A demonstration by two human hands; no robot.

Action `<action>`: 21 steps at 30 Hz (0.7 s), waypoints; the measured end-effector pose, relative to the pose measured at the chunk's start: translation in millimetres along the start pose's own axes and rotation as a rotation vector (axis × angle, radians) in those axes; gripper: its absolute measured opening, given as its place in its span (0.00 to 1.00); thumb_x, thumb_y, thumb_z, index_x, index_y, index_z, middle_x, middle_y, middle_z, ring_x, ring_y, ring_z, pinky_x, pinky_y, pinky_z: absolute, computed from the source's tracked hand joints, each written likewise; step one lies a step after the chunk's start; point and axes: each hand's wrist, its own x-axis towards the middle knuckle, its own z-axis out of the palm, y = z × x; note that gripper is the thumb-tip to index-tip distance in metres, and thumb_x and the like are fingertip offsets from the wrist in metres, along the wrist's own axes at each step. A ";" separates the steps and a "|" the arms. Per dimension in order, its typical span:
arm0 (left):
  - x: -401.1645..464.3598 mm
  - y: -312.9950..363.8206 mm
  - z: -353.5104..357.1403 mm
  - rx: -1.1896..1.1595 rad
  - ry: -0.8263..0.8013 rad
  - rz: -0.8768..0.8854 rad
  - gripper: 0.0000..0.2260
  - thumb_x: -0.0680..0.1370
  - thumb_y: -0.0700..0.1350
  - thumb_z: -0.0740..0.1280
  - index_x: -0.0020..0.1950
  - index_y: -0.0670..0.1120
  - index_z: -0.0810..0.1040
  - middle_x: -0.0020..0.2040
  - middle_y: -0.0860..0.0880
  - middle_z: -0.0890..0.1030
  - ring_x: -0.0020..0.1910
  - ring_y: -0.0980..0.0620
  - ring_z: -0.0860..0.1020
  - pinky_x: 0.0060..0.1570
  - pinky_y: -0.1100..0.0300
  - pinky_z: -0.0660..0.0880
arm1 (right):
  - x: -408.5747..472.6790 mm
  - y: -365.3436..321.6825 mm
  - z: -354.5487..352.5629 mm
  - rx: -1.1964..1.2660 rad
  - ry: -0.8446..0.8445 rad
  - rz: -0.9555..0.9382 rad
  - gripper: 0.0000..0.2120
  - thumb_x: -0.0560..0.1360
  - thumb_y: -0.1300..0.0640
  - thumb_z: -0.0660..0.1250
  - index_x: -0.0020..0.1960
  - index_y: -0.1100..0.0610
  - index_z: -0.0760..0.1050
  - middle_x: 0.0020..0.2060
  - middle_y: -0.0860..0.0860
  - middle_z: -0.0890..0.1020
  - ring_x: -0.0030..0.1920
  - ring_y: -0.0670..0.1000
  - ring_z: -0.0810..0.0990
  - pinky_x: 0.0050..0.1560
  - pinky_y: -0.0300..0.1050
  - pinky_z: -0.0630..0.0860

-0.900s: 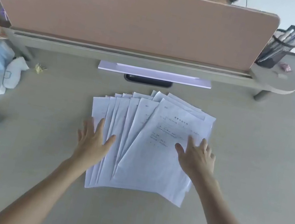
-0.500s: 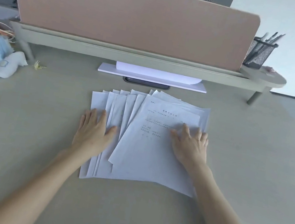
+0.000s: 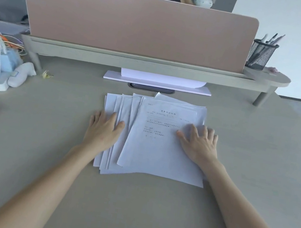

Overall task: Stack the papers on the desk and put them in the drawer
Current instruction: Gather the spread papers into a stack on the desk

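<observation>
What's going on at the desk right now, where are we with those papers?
A person is gathering the papers on the desk. The left hand lies flat on the sheets at the left edge of the pile, and the right hand lies flat on the printed top sheet. The sheets overlap in a loose fan, edges not squared, so the stack is not finished. Nothing is lifted, and no drawer is in view.

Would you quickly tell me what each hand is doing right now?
Left hand: open, flat on the papers.
Right hand: open, flat on the papers.
</observation>
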 end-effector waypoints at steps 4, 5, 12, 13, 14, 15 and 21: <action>16.1 4.7 2.0 -0.020 -0.004 0.034 0.14 0.82 0.52 0.54 0.50 0.42 0.71 0.56 0.41 0.71 0.64 0.41 0.65 0.66 0.46 0.63 | 13.1 -10.2 -0.6 0.044 -0.028 -0.057 0.34 0.74 0.27 0.48 0.71 0.46 0.67 0.76 0.53 0.65 0.75 0.61 0.57 0.74 0.58 0.52; 19.6 6.7 1.1 -0.051 0.006 0.041 0.14 0.82 0.51 0.54 0.46 0.42 0.69 0.53 0.42 0.72 0.61 0.42 0.66 0.64 0.47 0.65 | 16.8 -13.1 -1.3 0.073 -0.034 -0.074 0.33 0.75 0.28 0.49 0.71 0.46 0.67 0.75 0.51 0.66 0.75 0.59 0.58 0.74 0.57 0.52; 29.5 0.1 0.4 -0.122 0.199 0.003 0.14 0.80 0.47 0.54 0.34 0.48 0.62 0.37 0.50 0.71 0.47 0.44 0.69 0.57 0.42 0.68 | 22.2 -13.5 -2.4 0.300 0.096 -0.065 0.24 0.81 0.44 0.59 0.72 0.57 0.69 0.68 0.56 0.75 0.70 0.59 0.69 0.71 0.52 0.61; 27.8 -0.9 1.7 -0.072 0.195 -0.035 0.13 0.80 0.48 0.53 0.35 0.48 0.64 0.38 0.49 0.73 0.50 0.44 0.69 0.60 0.40 0.65 | 21.6 -13.0 -1.7 0.311 0.107 -0.041 0.23 0.81 0.46 0.60 0.70 0.58 0.71 0.65 0.57 0.77 0.66 0.60 0.71 0.68 0.52 0.65; 27.2 -1.9 3.0 -0.051 0.176 -0.065 0.13 0.80 0.49 0.53 0.37 0.48 0.66 0.39 0.50 0.74 0.52 0.44 0.69 0.61 0.39 0.64 | 21.4 -13.1 -1.1 0.312 0.115 -0.025 0.21 0.81 0.47 0.61 0.69 0.58 0.72 0.63 0.57 0.78 0.64 0.61 0.73 0.65 0.53 0.67; 26.6 -2.3 3.2 -0.054 0.157 -0.073 0.13 0.80 0.49 0.52 0.37 0.47 0.66 0.39 0.50 0.74 0.52 0.44 0.69 0.62 0.39 0.64 | 21.3 -13.7 -0.5 0.304 0.121 -0.027 0.20 0.81 0.48 0.61 0.67 0.58 0.73 0.61 0.57 0.80 0.63 0.62 0.74 0.64 0.53 0.69; 20.6 5.8 -7.2 -0.276 0.148 -0.071 0.13 0.82 0.47 0.57 0.48 0.39 0.75 0.47 0.46 0.75 0.53 0.44 0.68 0.59 0.45 0.69 | 25.9 -21.8 -0.4 0.388 0.087 -0.179 0.16 0.81 0.55 0.62 0.67 0.55 0.78 0.60 0.53 0.84 0.68 0.57 0.74 0.69 0.52 0.67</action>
